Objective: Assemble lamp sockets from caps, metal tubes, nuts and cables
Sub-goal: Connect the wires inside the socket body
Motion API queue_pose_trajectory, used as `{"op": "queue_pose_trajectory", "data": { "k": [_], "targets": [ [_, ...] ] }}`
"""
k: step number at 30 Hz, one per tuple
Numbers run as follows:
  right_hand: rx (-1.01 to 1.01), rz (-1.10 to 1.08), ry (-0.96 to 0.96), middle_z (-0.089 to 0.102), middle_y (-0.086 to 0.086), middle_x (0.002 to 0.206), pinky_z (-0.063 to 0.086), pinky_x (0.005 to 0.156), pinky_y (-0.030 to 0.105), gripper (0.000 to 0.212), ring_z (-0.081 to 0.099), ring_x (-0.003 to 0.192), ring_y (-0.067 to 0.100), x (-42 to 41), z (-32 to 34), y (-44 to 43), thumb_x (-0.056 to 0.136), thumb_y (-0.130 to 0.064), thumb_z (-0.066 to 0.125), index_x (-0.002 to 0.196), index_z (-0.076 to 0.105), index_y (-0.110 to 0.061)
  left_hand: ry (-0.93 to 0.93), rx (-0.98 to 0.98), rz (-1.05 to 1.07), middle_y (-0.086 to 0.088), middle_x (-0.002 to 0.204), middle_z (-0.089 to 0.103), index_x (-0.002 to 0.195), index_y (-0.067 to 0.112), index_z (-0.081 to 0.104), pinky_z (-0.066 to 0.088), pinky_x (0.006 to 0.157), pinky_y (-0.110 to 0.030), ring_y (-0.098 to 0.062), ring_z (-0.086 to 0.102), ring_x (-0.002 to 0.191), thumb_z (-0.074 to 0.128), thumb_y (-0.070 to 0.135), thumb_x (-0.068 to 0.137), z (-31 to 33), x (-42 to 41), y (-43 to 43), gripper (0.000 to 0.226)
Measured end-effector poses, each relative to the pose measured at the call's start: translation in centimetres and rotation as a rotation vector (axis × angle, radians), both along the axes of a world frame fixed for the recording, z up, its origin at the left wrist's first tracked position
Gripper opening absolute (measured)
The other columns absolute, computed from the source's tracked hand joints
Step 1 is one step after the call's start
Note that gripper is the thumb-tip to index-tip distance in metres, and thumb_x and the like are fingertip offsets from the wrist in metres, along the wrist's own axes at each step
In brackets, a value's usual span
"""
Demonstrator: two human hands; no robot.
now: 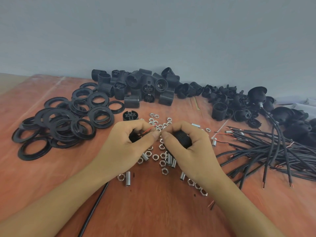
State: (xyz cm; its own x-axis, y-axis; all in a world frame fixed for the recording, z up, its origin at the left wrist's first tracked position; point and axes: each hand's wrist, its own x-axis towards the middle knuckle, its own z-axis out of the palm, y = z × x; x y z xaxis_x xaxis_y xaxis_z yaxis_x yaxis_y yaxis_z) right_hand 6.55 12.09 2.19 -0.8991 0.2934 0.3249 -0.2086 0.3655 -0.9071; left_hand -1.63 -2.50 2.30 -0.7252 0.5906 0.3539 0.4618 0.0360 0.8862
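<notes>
I log both hands over scattered nuts (pixel 155 157) and metal tubes (pixel 128 178) at mid-table (pixel 153 214). Left hand (pixel 130 142): fingers curled round a black part (pixel 134 136), thumb and forefinger pinching a red wire (pixel 147 130). Right hand (pixel 191 144): fingers wrapped round a black threaded cap (pixel 181 135). Thumb tips nearly meet. Loose cables (pixel 273 147) lie to the right.

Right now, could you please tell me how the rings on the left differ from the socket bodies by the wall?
The rings are flat and thin; the socket bodies are tall ribbed cylinders. The rings lie overlapping flat; the socket bodies are heaped at mixed angles. Both are black.
</notes>
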Motion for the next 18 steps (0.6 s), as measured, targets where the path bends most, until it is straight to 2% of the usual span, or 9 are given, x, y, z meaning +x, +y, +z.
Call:
{"op": "queue_pose_trajectory", "data": {
  "k": [3, 6, 8, 10, 12, 13, 15, 16, 18],
  "targets": [
    [0.011, -0.028, -0.023, 0.054, -0.015, 0.056, 0.037, 0.048, 0.014, 0.012, 0.044, 0.049, 0.002, -0.1, -0.2, 0.0, 0.089, -0.015, 0.068, 0.08, 0.068, -0.022, 0.1, -0.026, 0.069, -0.001, 0.058, 0.061, 0.073, 0.013, 0.068, 0.042, 0.05, -0.021, -0.011, 0.055, 0.052, 0.061, 0.027, 0.085, -0.1, 0.1, 0.1, 0.019],
    [0.049, -0.044, -0.024, 0.052, -0.015, 0.053, 0.037, 0.045, 0.016, 0.012, 0.044, 0.045, 0.003, -0.1, -0.3, 0.0, 0.09, -0.02, 0.067, 0.08, 0.065, -0.026, 0.115, -0.01, 0.108, -0.004, 0.063, 0.064, 0.075, 0.014, 0.069, 0.047, 0.055, -0.03, -0.019, 0.06, 0.058, 0.062, 0.026, 0.085, -0.1, 0.2, 0.1, 0.017],
    [0.1, -0.059, -0.019, 0.051, -0.014, 0.051, 0.036, 0.044, 0.018, 0.012, 0.044, 0.044, 0.004, -0.1, -0.4, -0.1, 0.091, -0.024, 0.067, 0.08, 0.063, -0.028, 0.118, -0.008, 0.122, -0.001, 0.063, 0.064, 0.075, 0.016, 0.069, 0.047, 0.054, -0.027, -0.017, 0.06, 0.058, 0.062, 0.027, 0.085, -0.1, 0.3, 0.1, 0.016],
    [0.159, -0.105, -0.005, 0.052, -0.015, 0.052, 0.037, 0.045, 0.017, 0.014, 0.045, 0.044, 0.004, 0.0, -0.2, -0.1, 0.092, -0.026, 0.066, 0.079, 0.062, -0.026, 0.12, 0.005, 0.135, 0.004, 0.06, 0.062, 0.074, 0.019, 0.068, 0.042, 0.051, -0.017, -0.009, 0.056, 0.053, 0.062, 0.027, 0.085, 0.0, 0.3, 0.1, 0.015],
    [0.122, -0.147, -0.005, 0.053, -0.015, 0.054, 0.037, 0.046, 0.015, 0.019, 0.046, 0.047, 0.002, 0.0, 0.1, 0.1, 0.093, -0.024, 0.065, 0.075, 0.061, -0.021, 0.111, 0.038, 0.165, 0.009, 0.056, 0.059, 0.072, 0.022, 0.067, 0.038, 0.051, -0.011, -0.002, 0.051, 0.049, 0.062, 0.028, 0.084, 0.2, 0.0, -0.1, 0.014],
    [0.028, -0.172, -0.025, 0.053, -0.013, 0.056, 0.038, 0.045, 0.016, 0.023, 0.045, 0.049, 0.002, 0.0, 0.3, 0.2, 0.094, -0.022, 0.064, 0.072, 0.059, -0.019, 0.107, 0.053, 0.182, 0.01, 0.056, 0.059, 0.071, 0.024, 0.066, 0.037, 0.051, -0.011, -0.001, 0.05, 0.049, 0.063, 0.028, 0.084, 0.3, -0.2, -0.2, 0.013],
    [-0.292, -0.195, -0.112, 0.053, -0.009, 0.058, 0.034, 0.041, 0.019, 0.026, 0.044, 0.05, 0.008, 0.0, 0.9, 0.8, 0.095, -0.021, 0.059, 0.07, 0.058, -0.016, 0.095, 0.076, 0.193, 0.012, 0.057, 0.059, 0.072, 0.026, 0.066, 0.038, 0.052, -0.012, -0.001, 0.05, 0.05, 0.063, 0.028, 0.083, 0.5, -0.5, -0.4, 0.012],
    [-0.504, -0.152, -0.159, 0.053, -0.006, 0.06, 0.03, 0.038, 0.019, 0.022, 0.042, 0.047, 0.01, 0.0, 1.2, 1.0, 0.095, -0.02, 0.056, 0.074, 0.058, -0.013, 0.09, 0.081, 0.187, 0.011, 0.059, 0.061, 0.074, 0.026, 0.068, 0.039, 0.053, -0.012, -0.001, 0.052, 0.052, 0.063, 0.027, 0.083, 0.6, -0.5, -0.3, 0.011],
    [-0.915, 0.012, -0.214, 0.05, 0.001, 0.064, 0.022, 0.037, 0.019, 0.011, 0.036, 0.044, 0.011, -0.1, 1.7, 1.3, 0.081, -0.021, 0.058, 0.083, 0.058, -0.011, 0.099, 0.072, 0.17, 0.011, 0.068, 0.068, 0.08, 0.024, 0.071, 0.043, 0.06, -0.009, -0.001, 0.061, 0.063, 0.065, 0.025, 0.082, 0.5, -0.2, -0.2, 0.006]
  ]
}}
